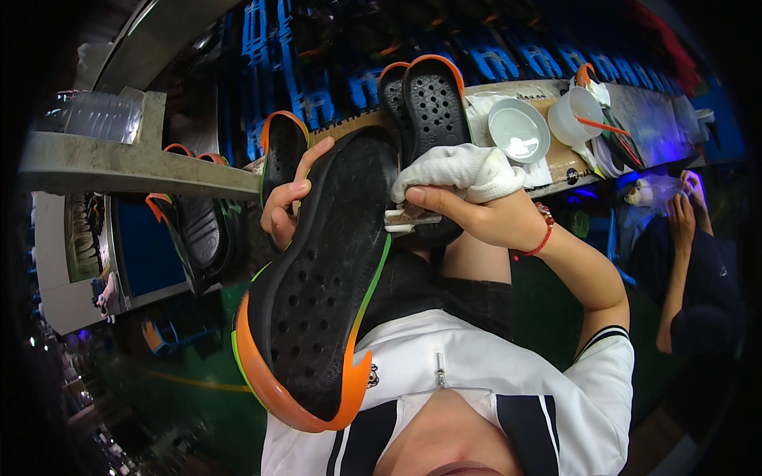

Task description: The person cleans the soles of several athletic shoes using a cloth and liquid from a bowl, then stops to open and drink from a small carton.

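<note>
My left hand (287, 199) grips a large black shoe sole (321, 262) from its left edge, with the fingers curled behind it. Orange and green trim runs round the sole's lower end, and small round holes dot its inner face. White knit fabric (458, 169) covers the fingers of my right hand (494, 217), while its thumb is bare. Against the sole's right edge, that hand pinches the fabric beside a small brown and whitish piece (411, 220), whose kind I cannot tell. Two more black soles (434, 101) with orange rims lie just beyond.
A white bowl (519, 131) of clear liquid and a white cup (574, 116) with an orange strip stand on cardboard (536, 110). More soles (199, 232) hang left, near a metal frame (143, 160). Blue racks (494, 62) line the far side. A co-worker (684, 268) sits at right.
</note>
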